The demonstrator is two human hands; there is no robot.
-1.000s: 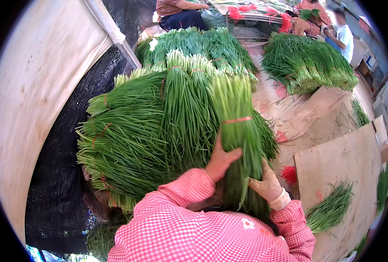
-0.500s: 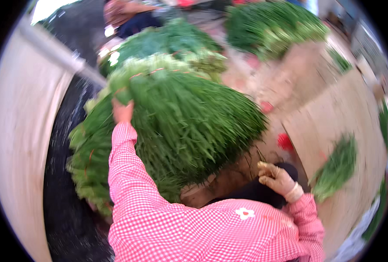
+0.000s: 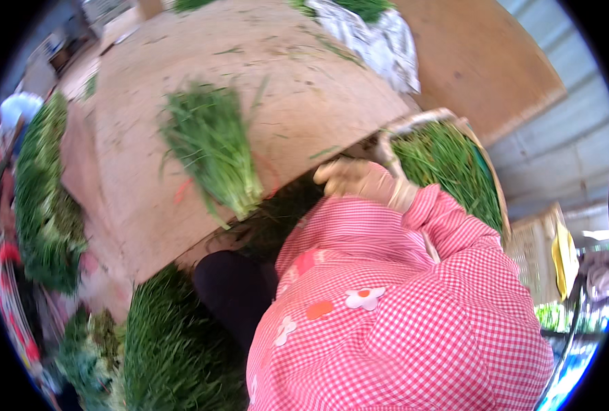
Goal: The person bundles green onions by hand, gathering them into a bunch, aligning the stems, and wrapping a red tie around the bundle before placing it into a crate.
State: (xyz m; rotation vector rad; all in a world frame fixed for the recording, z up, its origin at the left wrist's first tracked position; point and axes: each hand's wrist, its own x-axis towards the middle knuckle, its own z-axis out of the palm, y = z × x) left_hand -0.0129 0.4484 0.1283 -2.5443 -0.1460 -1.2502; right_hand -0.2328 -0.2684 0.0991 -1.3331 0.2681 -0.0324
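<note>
My right hand (image 3: 356,179), in a pale, stained glove, hangs near the front edge of a wooden board (image 3: 130,226). Motion blurs its fingers; they look bent, but whether they hold anything is unclear. My left hand is out of view. A loose bunch of chive-like greens (image 3: 212,144) lies on the board, left of my right hand, its pale stem ends toward me. Thin red bands (image 3: 183,190) lie by the bunch. At lower left, a large heap of the same greens (image 3: 174,349) sits beside my dark-clad knee (image 3: 229,284).
A lined basket (image 3: 448,171) of loose green leaves stands just right of my hand. White plastic sheeting (image 3: 379,41) lies at the board's far side. More stacked greens (image 3: 41,205) and a person with a pale head covering (image 3: 20,109) are at far left.
The view has swung right, from the big pile of tied greens to the wooden board and basket. My left hand, which was on the pile, has gone out of view.
</note>
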